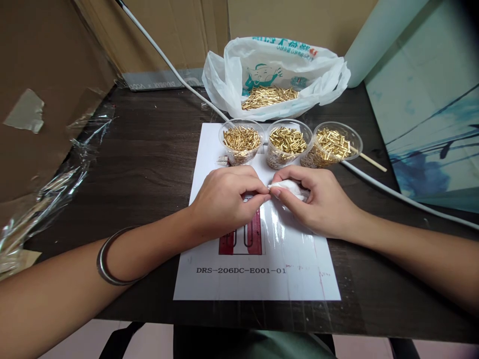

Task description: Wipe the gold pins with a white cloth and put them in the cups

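Observation:
My left hand is closed in a pinch over the printed sheet. Whatever lies between its thumb and forefinger is too small to make out. My right hand holds a crumpled white tissue, its thumb and forefinger meeting the left fingertips. Just beyond the hands stand three clear plastic cups of small gold-coloured metal pins: a left cup, a middle cup and a right cup, which leans to the right. Part of the sheet's red-backed drawing is covered by my left hand.
Behind the cups, an open white plastic bag holds more gold pins. A wooden stick pokes out by the right cup. A white cable crosses the dark table. Cardboard and clear wrap border the left side.

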`<action>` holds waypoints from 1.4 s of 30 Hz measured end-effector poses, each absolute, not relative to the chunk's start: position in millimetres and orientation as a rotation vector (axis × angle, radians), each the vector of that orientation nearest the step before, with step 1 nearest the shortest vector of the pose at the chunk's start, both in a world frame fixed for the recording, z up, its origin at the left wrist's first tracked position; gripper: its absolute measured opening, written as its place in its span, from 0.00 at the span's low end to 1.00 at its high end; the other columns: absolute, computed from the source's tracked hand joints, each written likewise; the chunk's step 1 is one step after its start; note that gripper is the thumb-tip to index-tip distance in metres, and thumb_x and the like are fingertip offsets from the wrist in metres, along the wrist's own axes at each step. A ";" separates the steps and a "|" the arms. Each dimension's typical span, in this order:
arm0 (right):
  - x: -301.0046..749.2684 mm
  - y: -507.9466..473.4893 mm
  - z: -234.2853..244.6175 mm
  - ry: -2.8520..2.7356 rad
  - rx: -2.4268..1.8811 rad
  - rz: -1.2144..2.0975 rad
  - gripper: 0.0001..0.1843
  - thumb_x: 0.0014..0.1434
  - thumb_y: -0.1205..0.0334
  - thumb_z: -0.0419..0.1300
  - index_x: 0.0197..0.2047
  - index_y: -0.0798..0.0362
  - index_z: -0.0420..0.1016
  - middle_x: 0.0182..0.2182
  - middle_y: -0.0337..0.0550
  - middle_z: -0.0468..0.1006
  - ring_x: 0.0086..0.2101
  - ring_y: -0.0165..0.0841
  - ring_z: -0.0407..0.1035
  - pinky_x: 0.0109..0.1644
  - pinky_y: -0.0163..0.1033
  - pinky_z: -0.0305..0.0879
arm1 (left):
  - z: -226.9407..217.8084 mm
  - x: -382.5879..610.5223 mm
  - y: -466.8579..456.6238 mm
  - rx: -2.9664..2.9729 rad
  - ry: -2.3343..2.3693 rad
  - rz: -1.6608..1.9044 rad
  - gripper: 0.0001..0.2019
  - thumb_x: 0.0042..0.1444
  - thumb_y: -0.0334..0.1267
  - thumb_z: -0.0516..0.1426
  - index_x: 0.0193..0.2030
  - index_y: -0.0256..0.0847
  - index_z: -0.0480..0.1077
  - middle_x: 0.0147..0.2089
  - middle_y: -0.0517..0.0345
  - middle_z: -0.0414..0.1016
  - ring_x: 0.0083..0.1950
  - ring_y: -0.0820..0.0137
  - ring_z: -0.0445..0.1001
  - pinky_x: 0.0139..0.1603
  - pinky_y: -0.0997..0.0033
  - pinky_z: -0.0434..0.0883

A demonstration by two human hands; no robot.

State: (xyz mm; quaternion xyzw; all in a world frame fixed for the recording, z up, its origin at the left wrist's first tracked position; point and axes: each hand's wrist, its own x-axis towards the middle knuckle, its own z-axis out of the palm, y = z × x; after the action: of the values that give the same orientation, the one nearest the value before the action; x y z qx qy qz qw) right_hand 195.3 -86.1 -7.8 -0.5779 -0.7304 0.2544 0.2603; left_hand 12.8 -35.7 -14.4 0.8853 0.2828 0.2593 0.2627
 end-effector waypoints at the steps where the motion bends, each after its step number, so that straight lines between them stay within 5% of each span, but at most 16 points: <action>1: 195.5 -86.0 -7.6 -1.976 -1.571 0.690 0.09 0.56 0.58 0.54 0.36 0.53 0.71 0.29 0.38 0.74 0.29 0.28 0.66 0.32 0.34 0.56 | -14.4 12.8 -35.8 2.393 0.761 0.703 0.06 0.53 0.32 0.57 0.31 0.39 0.76 0.32 0.58 0.75 0.33 0.74 0.70 0.34 0.74 0.66; 15: 196.2 -86.0 -7.9 -1.965 -1.562 0.689 0.10 0.56 0.57 0.54 0.37 0.54 0.71 0.31 0.39 0.74 0.31 0.30 0.67 0.35 0.35 0.58 | -13.4 13.5 -36.1 2.419 0.778 0.680 0.08 0.54 0.32 0.55 0.35 0.41 0.76 0.34 0.59 0.75 0.35 0.73 0.71 0.35 0.73 0.66; 42: 196.0 -85.2 -6.8 -1.994 -1.513 0.739 0.09 0.56 0.59 0.55 0.36 0.55 0.72 0.30 0.40 0.74 0.30 0.29 0.66 0.35 0.34 0.58 | -11.7 14.0 -34.6 2.394 0.805 0.626 0.06 0.52 0.35 0.57 0.28 0.39 0.75 0.30 0.59 0.74 0.32 0.74 0.69 0.33 0.73 0.65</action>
State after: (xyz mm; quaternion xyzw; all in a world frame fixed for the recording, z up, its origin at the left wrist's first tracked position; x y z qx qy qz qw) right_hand 196.0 -85.2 -6.8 -0.5595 -0.7370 0.2733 0.2627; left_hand 14.0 -34.6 -11.7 0.8868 0.2983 0.2318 0.2662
